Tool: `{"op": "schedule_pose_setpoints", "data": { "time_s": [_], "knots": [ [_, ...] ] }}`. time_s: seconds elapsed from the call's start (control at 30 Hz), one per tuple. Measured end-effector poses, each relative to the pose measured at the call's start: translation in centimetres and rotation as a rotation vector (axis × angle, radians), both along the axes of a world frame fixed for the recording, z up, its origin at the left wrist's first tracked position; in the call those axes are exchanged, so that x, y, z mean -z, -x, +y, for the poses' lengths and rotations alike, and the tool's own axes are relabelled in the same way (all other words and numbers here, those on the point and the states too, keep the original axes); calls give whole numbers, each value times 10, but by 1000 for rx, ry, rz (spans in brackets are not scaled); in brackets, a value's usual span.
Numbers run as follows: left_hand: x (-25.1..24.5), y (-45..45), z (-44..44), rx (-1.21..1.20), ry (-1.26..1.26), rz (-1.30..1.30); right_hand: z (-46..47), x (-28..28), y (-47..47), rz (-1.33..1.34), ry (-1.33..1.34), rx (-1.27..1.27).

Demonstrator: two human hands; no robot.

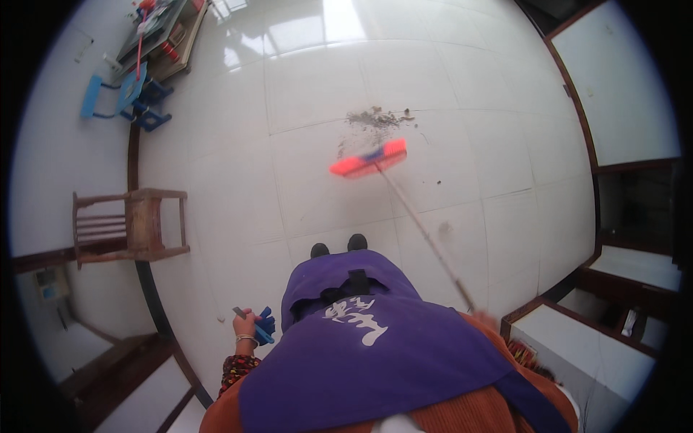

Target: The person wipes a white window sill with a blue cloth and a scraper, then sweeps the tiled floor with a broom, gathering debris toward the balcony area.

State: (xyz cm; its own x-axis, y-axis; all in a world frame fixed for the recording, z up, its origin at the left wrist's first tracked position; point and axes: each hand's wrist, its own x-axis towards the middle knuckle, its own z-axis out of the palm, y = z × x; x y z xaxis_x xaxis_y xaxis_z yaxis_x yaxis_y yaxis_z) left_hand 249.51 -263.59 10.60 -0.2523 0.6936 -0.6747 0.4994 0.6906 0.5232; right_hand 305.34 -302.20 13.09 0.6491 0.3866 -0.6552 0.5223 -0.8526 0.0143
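Note:
My right hand, blurred, grips the upper end of a broom's long handle at my right side. The broom head, bright pink-orange with a blue middle, is tilted in front of my feet and looks blurred. Just beyond it lies a pile of dark dirt and debris on the pale tiles. My left hand hangs at my left side, closed around a blue item with a dark grey end; its exact kind is unclear.
Pale floor tiles spread around my black shoes. A wooden chair stands by the left wall, with a blue chair and a cluttered table farther off. White cabinets with dark wood trim line the right. Small crumbs lie near the broom.

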Motion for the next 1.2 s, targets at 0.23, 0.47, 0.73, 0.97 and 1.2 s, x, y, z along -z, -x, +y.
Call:
{"op": "schedule_pose_setpoints", "data": {
  "time_s": [0.23,0.47,0.73,0.97,1.2],
  "knots": [
    [3,-32,54,134,-15,-52,-45,21,167,160,191,479],
    [-8,-70,102,218,-59,-24,99,50,103,114,58,429],
    [47,-6,195,736,20,317,321,63,3,192,-273,422],
    [66,-110,468,727,82,110,347,33,25,98,-440,918],
    [54,-372,593,807,23,49,380,-21,9,105,-510,1910]
  ]
}}
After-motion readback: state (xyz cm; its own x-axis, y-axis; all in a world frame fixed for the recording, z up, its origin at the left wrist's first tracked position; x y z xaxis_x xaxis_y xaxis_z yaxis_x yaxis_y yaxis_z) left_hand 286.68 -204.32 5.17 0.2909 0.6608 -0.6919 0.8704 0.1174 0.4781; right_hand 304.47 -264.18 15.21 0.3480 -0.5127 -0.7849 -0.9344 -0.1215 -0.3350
